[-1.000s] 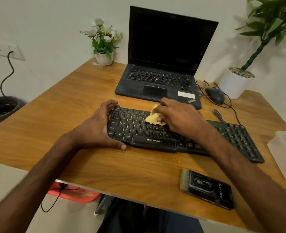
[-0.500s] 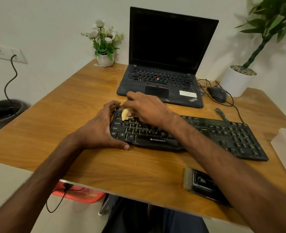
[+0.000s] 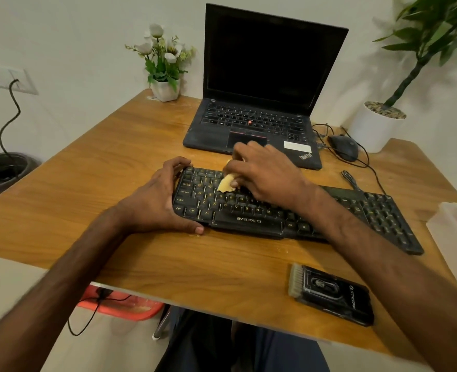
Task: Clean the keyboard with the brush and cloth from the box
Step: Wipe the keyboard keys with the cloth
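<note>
Yellow cloth [image 3: 226, 183] wiping the keyboard's [image 3: 248, 210] left keys
Your right hand [image 3: 265, 173], pinching the soft crumpled cloth, swept left from mid-board and is edging back, so this half is nearly wiped. Your left hand [image 3: 154, 202] clamps the hard black keyboard's left end. The flat, bristled brush [image 3: 329, 294] lies near right.
</note>
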`<action>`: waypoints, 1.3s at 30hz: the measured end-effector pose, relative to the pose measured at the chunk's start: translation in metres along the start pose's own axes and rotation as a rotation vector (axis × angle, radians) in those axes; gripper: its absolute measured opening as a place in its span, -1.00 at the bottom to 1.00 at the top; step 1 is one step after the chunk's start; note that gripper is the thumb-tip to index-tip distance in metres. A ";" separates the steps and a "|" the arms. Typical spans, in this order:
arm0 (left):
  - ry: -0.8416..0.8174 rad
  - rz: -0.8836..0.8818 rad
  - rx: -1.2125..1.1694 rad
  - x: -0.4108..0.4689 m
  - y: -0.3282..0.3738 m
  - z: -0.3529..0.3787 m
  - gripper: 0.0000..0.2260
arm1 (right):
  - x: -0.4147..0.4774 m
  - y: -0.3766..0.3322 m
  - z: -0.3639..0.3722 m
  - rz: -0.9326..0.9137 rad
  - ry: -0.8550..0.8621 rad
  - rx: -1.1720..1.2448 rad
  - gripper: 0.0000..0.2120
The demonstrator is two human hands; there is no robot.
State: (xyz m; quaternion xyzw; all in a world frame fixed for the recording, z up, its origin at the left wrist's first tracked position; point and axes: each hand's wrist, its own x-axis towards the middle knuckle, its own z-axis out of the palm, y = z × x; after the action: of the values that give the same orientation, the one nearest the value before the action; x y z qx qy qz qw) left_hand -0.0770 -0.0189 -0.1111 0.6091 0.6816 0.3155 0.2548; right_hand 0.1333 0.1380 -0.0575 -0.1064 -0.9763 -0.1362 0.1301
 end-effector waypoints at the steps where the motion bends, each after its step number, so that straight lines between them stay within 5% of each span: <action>1: 0.000 -0.001 0.000 0.000 0.000 0.000 0.23 | 0.006 -0.004 0.003 -0.004 0.029 0.000 -0.72; 11: -0.002 -0.021 0.051 0.002 -0.001 -0.001 0.23 | 0.008 0.008 0.003 -0.194 -0.039 -0.256 -0.65; 18: -0.012 -0.039 0.055 0.001 0.000 -0.001 0.22 | 0.011 0.018 0.002 0.017 0.022 -0.200 -0.65; 24: -0.010 -0.043 0.061 0.002 0.000 -0.002 0.21 | 0.002 0.004 0.006 -0.114 0.036 -0.112 -0.67; 34: -0.011 -0.045 0.042 0.002 -0.001 -0.002 0.20 | 0.011 0.012 -0.005 -0.332 -0.064 -0.452 -0.66; 39: -0.008 -0.039 0.045 0.003 -0.002 -0.002 0.21 | 0.006 0.019 -0.011 -0.091 0.041 -0.307 -0.67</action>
State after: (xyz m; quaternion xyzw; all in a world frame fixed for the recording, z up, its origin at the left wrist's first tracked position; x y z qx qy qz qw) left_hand -0.0803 -0.0167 -0.1112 0.6026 0.6992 0.2926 0.2498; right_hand 0.1345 0.1538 -0.0406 -0.0779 -0.9449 -0.2920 0.1258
